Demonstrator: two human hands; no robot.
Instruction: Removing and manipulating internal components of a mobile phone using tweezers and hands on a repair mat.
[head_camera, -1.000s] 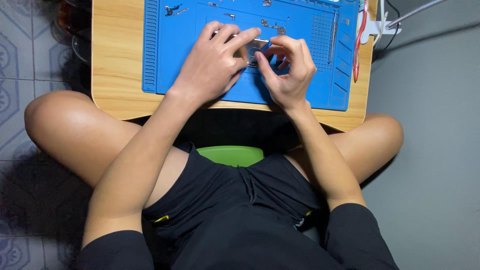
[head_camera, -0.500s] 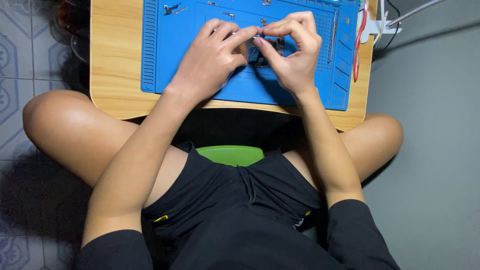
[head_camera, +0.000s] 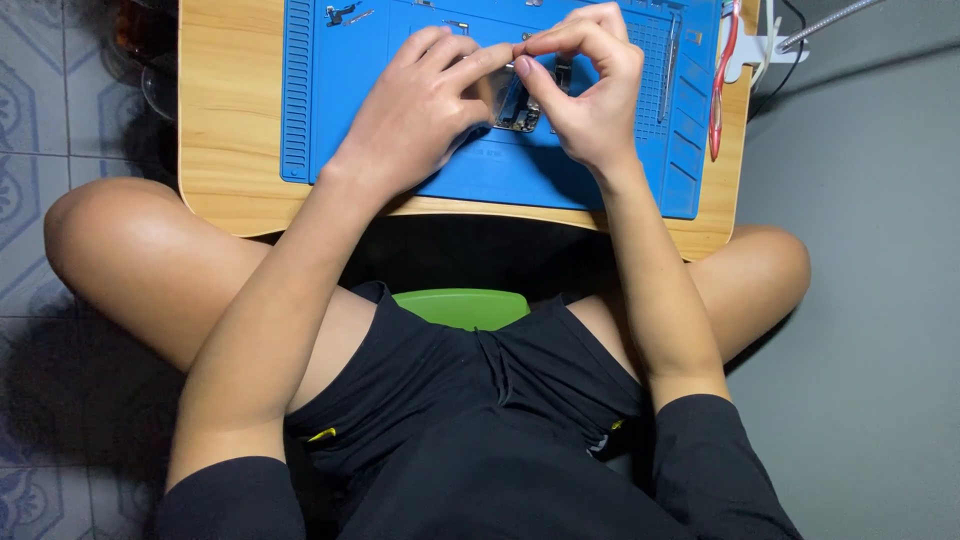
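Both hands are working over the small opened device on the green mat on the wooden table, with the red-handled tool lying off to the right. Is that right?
Not quite: the mat is blue, not green, as the head view shows. The rest holds: left hand and right hand meet over the small opened device on the wooden table, the red-handled tool to the right.

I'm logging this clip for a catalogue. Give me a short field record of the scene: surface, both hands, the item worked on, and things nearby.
surface: blue work mat on a wooden table
left hand: fingers pinched over the opened device
right hand: fingertips meeting the left's above the device
item: small opened electronic device, partly hidden
nearby: red-handled tool at mat's right edge; small parts at top left
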